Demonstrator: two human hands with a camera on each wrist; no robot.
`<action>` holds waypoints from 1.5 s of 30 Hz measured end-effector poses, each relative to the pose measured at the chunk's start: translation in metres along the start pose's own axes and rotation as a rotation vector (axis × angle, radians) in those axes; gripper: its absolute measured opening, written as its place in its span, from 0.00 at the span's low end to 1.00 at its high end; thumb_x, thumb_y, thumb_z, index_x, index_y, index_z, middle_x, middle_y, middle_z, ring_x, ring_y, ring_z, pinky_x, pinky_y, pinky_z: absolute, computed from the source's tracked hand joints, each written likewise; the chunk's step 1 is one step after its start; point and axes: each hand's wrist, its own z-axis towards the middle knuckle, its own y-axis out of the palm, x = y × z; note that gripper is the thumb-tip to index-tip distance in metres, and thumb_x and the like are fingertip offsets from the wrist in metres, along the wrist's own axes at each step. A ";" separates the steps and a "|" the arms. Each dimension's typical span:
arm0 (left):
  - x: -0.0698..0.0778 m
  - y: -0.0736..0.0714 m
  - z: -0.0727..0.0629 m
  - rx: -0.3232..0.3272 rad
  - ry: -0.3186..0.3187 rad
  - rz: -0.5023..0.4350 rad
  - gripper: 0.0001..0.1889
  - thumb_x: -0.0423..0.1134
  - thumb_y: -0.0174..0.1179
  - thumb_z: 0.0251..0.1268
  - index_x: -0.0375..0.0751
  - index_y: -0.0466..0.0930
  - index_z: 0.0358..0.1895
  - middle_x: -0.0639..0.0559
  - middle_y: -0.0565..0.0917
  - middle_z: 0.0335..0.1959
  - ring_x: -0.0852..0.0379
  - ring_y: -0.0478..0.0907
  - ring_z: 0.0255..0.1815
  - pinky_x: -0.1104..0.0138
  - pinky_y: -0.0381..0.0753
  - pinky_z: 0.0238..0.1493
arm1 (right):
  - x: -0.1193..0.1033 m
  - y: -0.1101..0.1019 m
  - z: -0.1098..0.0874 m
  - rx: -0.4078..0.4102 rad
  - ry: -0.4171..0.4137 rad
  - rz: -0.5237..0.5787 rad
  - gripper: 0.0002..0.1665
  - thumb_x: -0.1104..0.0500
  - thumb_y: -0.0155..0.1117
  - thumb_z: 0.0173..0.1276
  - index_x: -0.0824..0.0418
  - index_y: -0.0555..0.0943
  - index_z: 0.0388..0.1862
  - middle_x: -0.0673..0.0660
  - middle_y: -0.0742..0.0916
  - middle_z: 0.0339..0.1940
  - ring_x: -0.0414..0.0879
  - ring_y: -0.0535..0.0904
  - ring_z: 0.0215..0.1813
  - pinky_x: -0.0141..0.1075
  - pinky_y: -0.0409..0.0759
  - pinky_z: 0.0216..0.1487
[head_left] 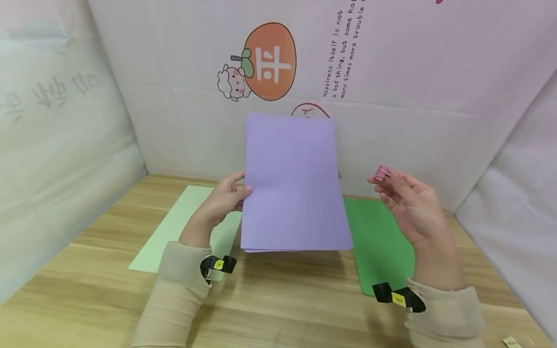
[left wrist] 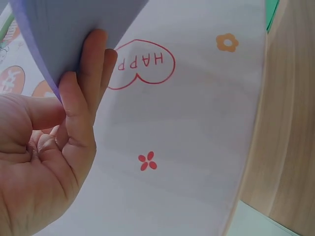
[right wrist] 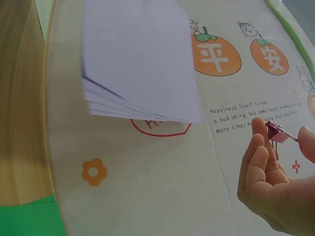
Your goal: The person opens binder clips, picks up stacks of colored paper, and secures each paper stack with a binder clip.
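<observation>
A stack of purple paper sheets (head_left: 291,183) is held up above the table, its lower edges slightly fanned. My left hand (head_left: 224,195) pinches the stack's left edge, thumb in front and fingers behind, as the left wrist view shows (left wrist: 54,137). Off to the right, apart from the paper, my right hand (head_left: 411,203) pinches a small pink binder clip (head_left: 382,173) between thumb and fingers. In the right wrist view the clip (right wrist: 277,132) shows its wire handles, and the loose sheet edges (right wrist: 133,105) are visible.
Light green paper (head_left: 169,237) lies on the wooden table (head_left: 283,299) at left, and darker green paper (head_left: 378,241) at right. A small pale object (head_left: 511,342) sits near the front right corner. White printed cloth (head_left: 391,72) stands behind and at both sides.
</observation>
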 end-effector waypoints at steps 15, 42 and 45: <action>0.009 0.008 -0.003 -0.002 0.049 -0.030 0.32 0.34 0.48 0.78 0.40 0.47 0.80 0.56 0.85 0.26 0.61 0.83 0.27 0.68 0.84 0.37 | 0.010 -0.005 0.004 -0.005 0.061 -0.189 0.17 0.49 0.54 0.76 0.58 0.83 0.49 0.50 0.88 0.41 0.42 0.81 0.46 0.27 0.77 0.48; 0.006 0.018 -0.001 -0.055 0.139 -0.044 0.30 0.32 0.47 0.79 0.35 0.49 0.79 0.55 0.84 0.25 0.62 0.84 0.28 0.69 0.85 0.34 | 0.018 -0.012 0.011 0.139 0.120 -0.299 0.16 0.54 0.54 0.78 0.56 0.86 0.33 0.49 0.89 0.31 0.39 0.86 0.36 0.26 0.81 0.42; 0.005 0.018 0.000 -0.064 0.164 -0.053 0.26 0.31 0.47 0.78 0.36 0.57 0.75 0.50 0.87 0.34 0.60 0.86 0.30 0.67 0.86 0.34 | 0.019 -0.012 0.011 0.147 0.130 -0.307 0.15 0.54 0.54 0.77 0.54 0.86 0.35 0.48 0.89 0.31 0.39 0.85 0.36 0.26 0.81 0.42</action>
